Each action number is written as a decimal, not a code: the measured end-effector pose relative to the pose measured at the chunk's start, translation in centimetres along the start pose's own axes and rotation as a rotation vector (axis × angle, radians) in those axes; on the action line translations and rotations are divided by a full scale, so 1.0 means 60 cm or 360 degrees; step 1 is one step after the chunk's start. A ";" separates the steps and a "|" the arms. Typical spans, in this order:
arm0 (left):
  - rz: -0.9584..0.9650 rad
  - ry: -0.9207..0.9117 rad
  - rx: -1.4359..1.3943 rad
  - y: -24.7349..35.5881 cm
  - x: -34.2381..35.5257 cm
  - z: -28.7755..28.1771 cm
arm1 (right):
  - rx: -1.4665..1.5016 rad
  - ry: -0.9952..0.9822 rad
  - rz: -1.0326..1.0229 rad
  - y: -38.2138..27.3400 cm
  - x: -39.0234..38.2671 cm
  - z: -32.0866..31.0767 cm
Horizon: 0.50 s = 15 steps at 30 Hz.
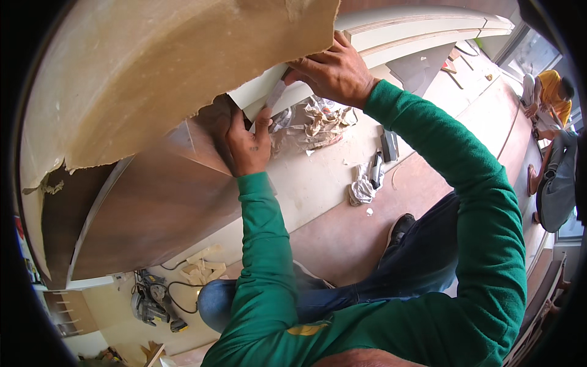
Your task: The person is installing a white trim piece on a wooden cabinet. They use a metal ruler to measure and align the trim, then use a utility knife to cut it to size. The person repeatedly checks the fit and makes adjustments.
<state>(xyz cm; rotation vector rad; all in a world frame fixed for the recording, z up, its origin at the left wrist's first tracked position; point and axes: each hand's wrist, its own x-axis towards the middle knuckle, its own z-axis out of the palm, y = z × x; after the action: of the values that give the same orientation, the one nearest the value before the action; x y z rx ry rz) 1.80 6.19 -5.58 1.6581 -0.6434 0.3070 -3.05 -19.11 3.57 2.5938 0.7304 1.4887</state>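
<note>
Both my arms reach up in green sleeves to a curved, white-faced panel (262, 89), partly hidden behind a large sheet of brown paper (202, 73) with a ragged torn edge. My left hand (249, 145) is closed on the panel's lower corner, thumb in front and fingers mostly hidden behind. Higher up, my right hand (335, 72) is closed over the panel beside the paper's edge, its fingertips partly hidden. A short, pale grey strip (276, 94) runs between my two thumbs along the panel's end. Whether it is loose or attached, I cannot tell.
Crumpled brown paper (318, 125) and a dark block-shaped tool (389, 145) lie on the floor boards. A corded power tool (150, 300) sits at lower left. Layered curved panels (422, 35) extend right. At far right crouches a person in yellow (550, 92), near another person's grey-clothed leg (557, 177).
</note>
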 end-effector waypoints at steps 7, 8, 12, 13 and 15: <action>0.0034 0.0235 0.0383 0.000 -0.008 0.026 | 0.0197 0.0119 0.0179 -0.005 0.002 0.007; 0.0056 0.0269 0.0394 0.003 -0.014 0.034 | 0.0180 0.0088 0.0198 -0.003 0.000 0.006; 0.0236 0.0392 0.0445 -0.011 -0.018 0.041 | 0.0062 -0.0014 0.0037 0.010 0.006 0.005; 0.0213 0.0400 0.0476 -0.014 -0.017 0.038 | 0.0058 -0.0008 0.0015 0.012 0.009 0.011; 0.0151 0.0430 0.0511 -0.011 -0.017 0.044 | 0.0044 -0.0022 -0.0051 0.018 0.011 0.020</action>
<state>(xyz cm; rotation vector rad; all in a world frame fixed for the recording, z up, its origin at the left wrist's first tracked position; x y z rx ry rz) 0.92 3.94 -7.21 1.8496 -0.4860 0.7207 -1.40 -19.55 3.73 2.5965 0.7928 1.4610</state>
